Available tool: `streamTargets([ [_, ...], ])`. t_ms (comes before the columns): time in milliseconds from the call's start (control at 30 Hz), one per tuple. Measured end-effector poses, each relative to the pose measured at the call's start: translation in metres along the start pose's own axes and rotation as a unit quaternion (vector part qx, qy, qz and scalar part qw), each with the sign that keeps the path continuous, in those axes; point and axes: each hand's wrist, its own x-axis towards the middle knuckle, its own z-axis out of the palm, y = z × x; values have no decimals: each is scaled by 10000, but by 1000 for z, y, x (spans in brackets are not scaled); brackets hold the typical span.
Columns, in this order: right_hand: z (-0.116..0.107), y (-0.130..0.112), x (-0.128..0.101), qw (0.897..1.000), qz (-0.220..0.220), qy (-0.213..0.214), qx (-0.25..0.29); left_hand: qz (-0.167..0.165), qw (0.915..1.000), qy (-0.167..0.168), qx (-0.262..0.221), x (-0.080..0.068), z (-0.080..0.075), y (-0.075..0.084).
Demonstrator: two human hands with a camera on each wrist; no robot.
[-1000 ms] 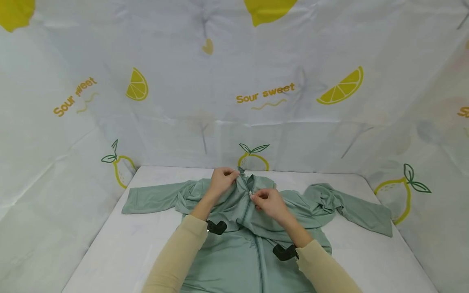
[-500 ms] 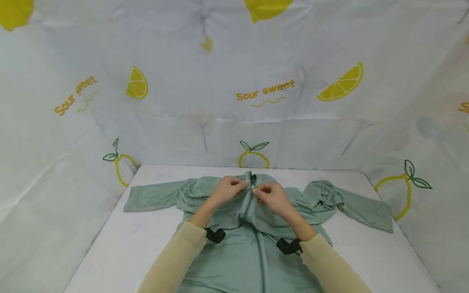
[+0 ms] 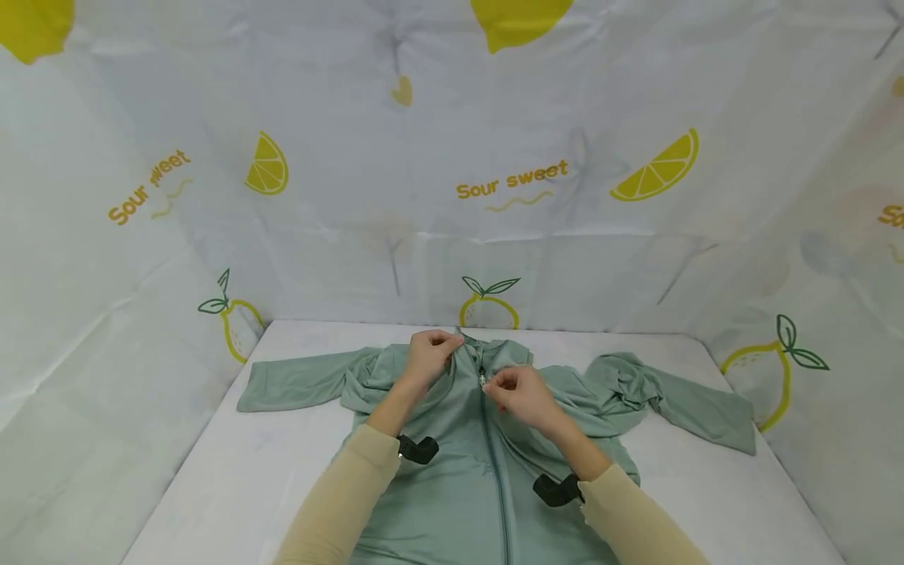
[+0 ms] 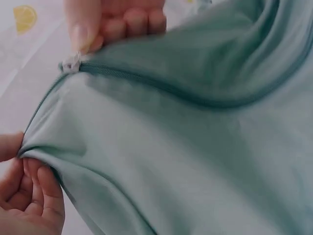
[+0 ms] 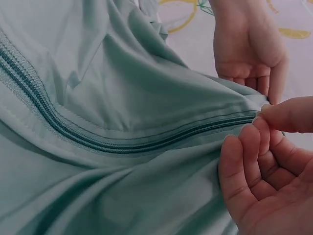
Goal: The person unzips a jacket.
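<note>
A pale green zip-up jacket [image 3: 452, 486] lies front up, its closed zipper [image 3: 496, 463] running down the middle. At the collar's left edge, my left hand [image 3: 428, 357] pinches the fabric between thumb and finger, lifting it a little. My right hand [image 3: 524, 395] pinches the silver zipper pull [image 3: 482, 379] just below the neck opening. In the left wrist view, the metal slider [image 4: 72, 64] sits on the zipper below the right thumb, apart from the left fingertips. The right wrist view has my right fingers [image 5: 237, 166] covering the slider.
The jacket's sleeves, left [image 3: 300, 382] and right [image 3: 706, 410], spread to both sides on a white table [image 3: 205, 486]. A white curtain [image 3: 353, 259] printed with lemons stands behind and at both sides. Black wrist cameras [image 3: 418, 450] are strapped on my wrists.
My hands came close together at the collar, then drew apart again. The left hand pulled the collar edge away to the left, the zipper pull moved slightly down, and the bunched front smoothed out.
</note>
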Motion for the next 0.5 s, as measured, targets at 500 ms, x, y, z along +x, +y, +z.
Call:
streamTargets([
  [500,-4,8,7,9977,293,484,381,1155,9842,677,1157,-20,4,-6],
])
